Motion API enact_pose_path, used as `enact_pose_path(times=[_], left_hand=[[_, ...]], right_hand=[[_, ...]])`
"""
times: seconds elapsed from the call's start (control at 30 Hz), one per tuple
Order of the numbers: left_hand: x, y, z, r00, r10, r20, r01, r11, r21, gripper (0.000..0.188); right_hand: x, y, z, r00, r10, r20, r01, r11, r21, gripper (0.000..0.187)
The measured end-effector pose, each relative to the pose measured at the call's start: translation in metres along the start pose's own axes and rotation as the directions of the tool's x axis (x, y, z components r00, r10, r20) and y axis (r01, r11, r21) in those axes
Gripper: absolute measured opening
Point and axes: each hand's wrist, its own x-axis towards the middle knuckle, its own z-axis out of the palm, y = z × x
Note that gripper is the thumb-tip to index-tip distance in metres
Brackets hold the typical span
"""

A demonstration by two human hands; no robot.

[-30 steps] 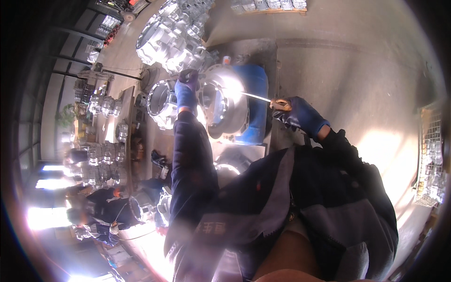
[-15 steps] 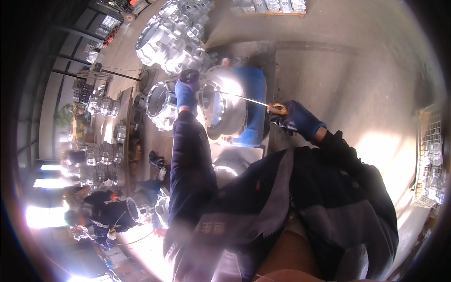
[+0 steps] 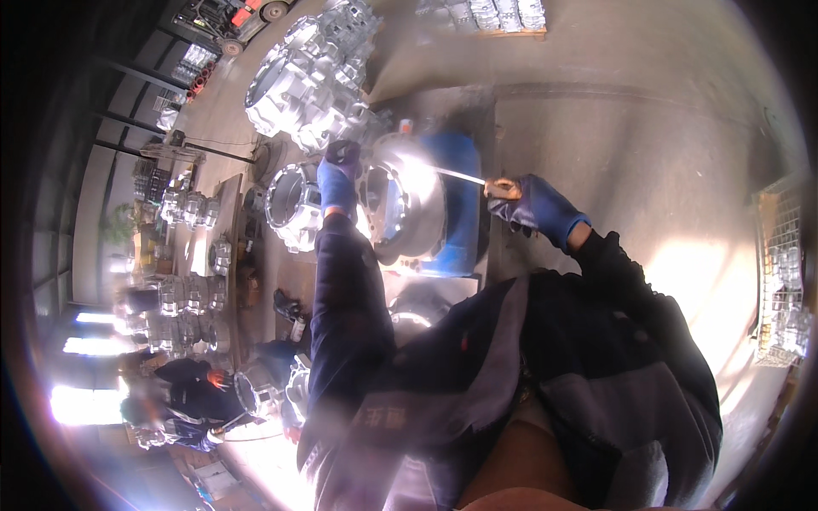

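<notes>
A round silver metal casting [image 3: 426, 223] with a wide opening and a flanged rim stands in front of me, against a blue drum-like support [image 3: 460, 204]. My left hand [image 3: 339, 175], in a blue glove with dark fingers, is closed at the casting's upper left edge; the exact grip is partly hidden. My right hand [image 3: 537, 209], gloved the same way, is wrapped round the wooden handle of a file [image 3: 461, 175]. Its long thin metal blade points left across the casting, and its far end is lost in glare. Another ring-shaped casting [image 3: 294, 207] sits beside my left hand.
More silver castings [image 3: 307, 81] are piled beyond my left hand. A wire cage [image 3: 780, 281] of metal parts stands far right, and a loaded pallet [image 3: 490, 15] lies far ahead. At lower left a co-worker [image 3: 192, 387] handles another casting. A forklift [image 3: 230, 21] is at upper left.
The file's visible blade is shorter and brighter over the casting, while my right hand stays nearly in place. My left hand keeps its hold. The whole view has shifted slightly downward.
</notes>
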Motion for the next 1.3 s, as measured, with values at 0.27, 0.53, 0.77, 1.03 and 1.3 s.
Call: enact_pose_path(times=[0.27,0.53,0.77,1.03,1.3], left_hand=[[0.006,0.0,0.002,1.0,-0.018,-0.017,0.018,0.998,0.057,0.021],[0.008,-0.003,0.002,1.0,0.002,0.004,-0.003,0.986,0.166,0.024],[0.006,-0.001,0.004,1.0,0.008,-0.005,-0.007,0.981,0.195,0.025],[0.0,0.003,0.004,0.999,0.033,0.004,-0.033,0.998,0.058,0.022],[0.0,0.006,0.006,0.999,-0.046,-0.006,0.047,0.997,0.065,0.024]], right_hand=[[0.016,0.0,-0.007,0.995,0.081,-0.056,-0.085,0.993,-0.083,0.032],[0.029,-0.011,-0.006,0.993,0.112,-0.037,-0.11,0.993,0.035,0.017],[0.043,0.008,-0.01,0.981,0.187,-0.05,-0.159,0.926,0.342,0.03],[0.043,0.013,-0.007,0.981,0.11,-0.158,-0.123,0.99,-0.074,0.031],[0.043,0.011,-0.004,0.982,0.177,-0.057,-0.17,0.979,0.113,0.033]])
